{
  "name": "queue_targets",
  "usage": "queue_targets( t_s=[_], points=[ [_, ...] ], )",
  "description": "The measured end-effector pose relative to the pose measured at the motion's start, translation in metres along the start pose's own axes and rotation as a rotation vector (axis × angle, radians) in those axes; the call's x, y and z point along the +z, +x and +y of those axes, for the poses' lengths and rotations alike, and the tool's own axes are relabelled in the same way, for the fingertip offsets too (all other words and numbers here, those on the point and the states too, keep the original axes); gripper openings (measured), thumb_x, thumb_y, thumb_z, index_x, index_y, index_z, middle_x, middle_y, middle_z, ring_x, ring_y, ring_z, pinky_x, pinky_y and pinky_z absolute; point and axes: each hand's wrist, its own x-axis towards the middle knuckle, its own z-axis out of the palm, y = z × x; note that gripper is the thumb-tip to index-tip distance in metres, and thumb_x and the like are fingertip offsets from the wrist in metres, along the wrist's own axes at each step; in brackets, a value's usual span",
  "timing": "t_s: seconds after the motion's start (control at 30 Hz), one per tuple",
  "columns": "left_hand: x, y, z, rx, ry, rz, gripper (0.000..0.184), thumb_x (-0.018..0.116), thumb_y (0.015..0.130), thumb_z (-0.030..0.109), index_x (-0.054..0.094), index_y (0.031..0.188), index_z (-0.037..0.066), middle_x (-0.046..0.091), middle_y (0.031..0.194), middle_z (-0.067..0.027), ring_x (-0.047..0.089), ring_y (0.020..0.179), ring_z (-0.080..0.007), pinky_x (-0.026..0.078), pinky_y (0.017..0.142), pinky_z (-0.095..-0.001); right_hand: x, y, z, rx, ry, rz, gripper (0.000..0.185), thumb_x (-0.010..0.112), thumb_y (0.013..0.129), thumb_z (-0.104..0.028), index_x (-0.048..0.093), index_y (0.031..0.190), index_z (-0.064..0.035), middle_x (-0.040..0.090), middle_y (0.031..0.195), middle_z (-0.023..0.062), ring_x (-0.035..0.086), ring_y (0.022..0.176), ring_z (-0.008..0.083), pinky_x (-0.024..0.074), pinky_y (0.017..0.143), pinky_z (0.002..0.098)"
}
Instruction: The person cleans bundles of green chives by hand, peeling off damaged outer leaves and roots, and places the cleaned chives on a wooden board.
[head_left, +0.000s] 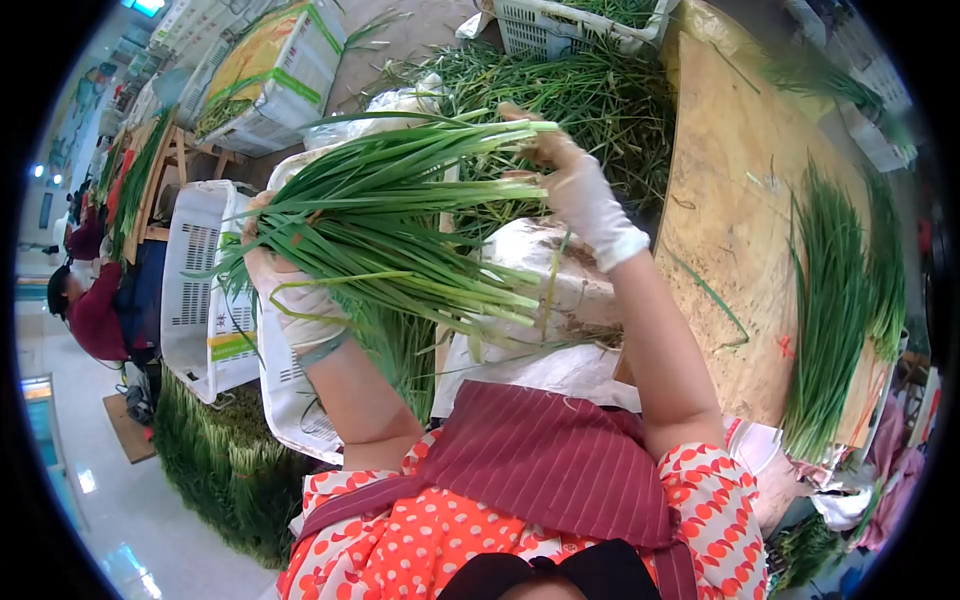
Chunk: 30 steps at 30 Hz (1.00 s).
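Note:
My left hand (288, 285), in a pale glove, is wrapped around the leafy end of a loose bunch of garlic chives (390, 215). The bunch lies sideways in the air, its pale stem ends pointing right and fanned into separate clumps. At the upper clump's stem ends is my right hand (572, 175), also gloved and soiled at the fingers. Its fingers are closed at those stems, partly hidden behind them. One yellowed leaf (350, 283) hangs along the lower side of the bunch.
A heap of loose leaves (600, 110) lies beyond the hands. To the right, a wooden board (720, 220) carries tied bundles of chives (832, 300). White crates (195, 290) stand at the left, near stacked bundles (240, 480). Another person (95, 310) works at far left.

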Motion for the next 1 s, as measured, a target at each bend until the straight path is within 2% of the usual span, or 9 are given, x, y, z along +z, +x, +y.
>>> queue_targets(
  t_s=[0.27, 0.5, 0.57, 0.63, 0.7, 0.77, 0.83, 0.9, 1.0],
  points=[
    [0.033, -0.008, -0.004, -0.121, -0.243, -0.11, 0.015, 0.046, 0.086, 0.024, 0.052, 0.086, 0.01, 0.056, 0.086, -0.0094, 0.054, 0.08, -0.0229, 0.046, 0.076, -0.0383, 0.017, 0.005, -0.018, 0.19, 0.752, -0.151, 0.02, 0.059, 0.079, 0.006, 0.06, 0.099, 0.0028, 0.064, 0.087, 0.0064, 0.061, 0.076, 0.0136, 0.0511, 0.066, 0.0276],
    [0.043, -0.002, 0.001, -0.176, -0.571, -0.008, 0.014, 0.046, 0.079, 0.016, 0.051, 0.088, 0.007, 0.055, 0.088, -0.0076, 0.053, 0.087, -0.0246, 0.044, 0.082, -0.0417, -0.003, 0.004, -0.02, 0.433, 0.645, 0.317, 0.013, 0.055, 0.088, -0.012, 0.062, 0.091, -0.0022, 0.064, 0.082, 0.0063, 0.058, 0.075, 0.0114, 0.0459, 0.069, 0.0253],
    [0.031, -0.001, 0.013, -0.091, -0.452, 0.198, 0.016, 0.045, 0.077, 0.015, 0.05, 0.089, 0.006, 0.055, 0.088, -0.0061, 0.053, 0.088, -0.0246, 0.042, 0.084, -0.0445, -0.025, 0.006, -0.006, 0.346, 0.685, 0.485, 0.025, 0.05, 0.092, -0.021, 0.058, 0.107, -0.0024, 0.064, 0.095, 0.0077, 0.059, 0.083, 0.0135, 0.0468, 0.078, 0.0226],
    [0.038, -0.007, 0.011, -0.148, -0.531, -0.082, 0.014, 0.045, 0.079, 0.017, 0.05, 0.088, 0.007, 0.054, 0.088, -0.006, 0.052, 0.087, -0.0242, 0.042, 0.084, -0.0461, -0.034, 0.011, 0.013, 0.085, 0.322, 0.556, 0.032, 0.054, 0.09, -0.021, 0.055, 0.116, -0.0013, 0.064, 0.1, 0.0084, 0.059, 0.086, 0.0127, 0.0446, 0.083, 0.0222],
    [0.019, 0.003, 0.015, -0.195, -0.612, -0.038, 0.014, 0.045, 0.082, 0.019, 0.05, 0.086, 0.007, 0.054, 0.086, -0.0067, 0.052, 0.084, -0.0249, 0.043, 0.081, -0.0453, -0.033, 0.003, -0.004, -0.04, 0.153, 0.502, 0.04, 0.057, 0.088, -0.02, 0.051, 0.122, 0.0005, 0.065, 0.099, 0.0083, 0.06, 0.087, 0.0126, 0.0427, 0.087, 0.0228],
    [0.018, 0.002, 0.01, -0.195, -0.543, -0.048, 0.015, 0.045, 0.083, 0.02, 0.051, 0.087, 0.007, 0.055, 0.086, -0.0073, 0.053, 0.083, -0.0252, 0.044, 0.079, -0.0451, -0.029, -0.006, -0.04, 0.178, 0.14, -0.026, 0.04, 0.059, 0.087, -0.02, 0.052, 0.12, 0.0021, 0.066, 0.095, 0.0086, 0.06, 0.087, 0.0133, 0.0422, 0.088, 0.0244],
    [0.033, -0.001, 0.004, -0.199, -0.471, -0.064, 0.016, 0.044, 0.085, 0.02, 0.052, 0.088, 0.007, 0.055, 0.086, -0.0079, 0.054, 0.082, -0.0256, 0.045, 0.077, -0.0449, -0.011, -0.004, -0.043, 0.209, 0.237, 0.031, 0.033, 0.06, 0.086, -0.023, 0.06, 0.108, 0.0015, 0.067, 0.092, 0.0097, 0.061, 0.086, 0.0135, 0.0444, 0.085, 0.0251],
    [0.052, -0.005, -0.001, -0.059, -0.26, 0.37, 0.019, 0.044, 0.086, 0.021, 0.054, 0.091, 0.006, 0.057, 0.088, -0.009, 0.055, 0.081, -0.0249, 0.045, 0.076, -0.0438, -0.002, 0.001, -0.039, 0.273, 0.589, 0.037, 0.028, 0.059, 0.087, -0.023, 0.062, 0.101, 0.001, 0.067, 0.089, 0.0081, 0.06, 0.079, 0.0109, 0.0457, 0.077, 0.0234],
    [0.043, -0.011, -0.009, -0.059, -0.196, 0.122, 0.023, 0.046, 0.085, 0.023, 0.054, 0.096, 0.005, 0.057, 0.094, -0.0097, 0.054, 0.088, -0.0251, 0.044, 0.083, -0.0458, 0.002, 0.005, -0.037, 0.269, 0.496, 0.106, 0.025, 0.057, 0.088, -0.022, 0.062, 0.097, 0.0007, 0.067, 0.085, 0.0063, 0.057, 0.072, 0.0082, 0.0453, 0.07, 0.0214]
  ],
)
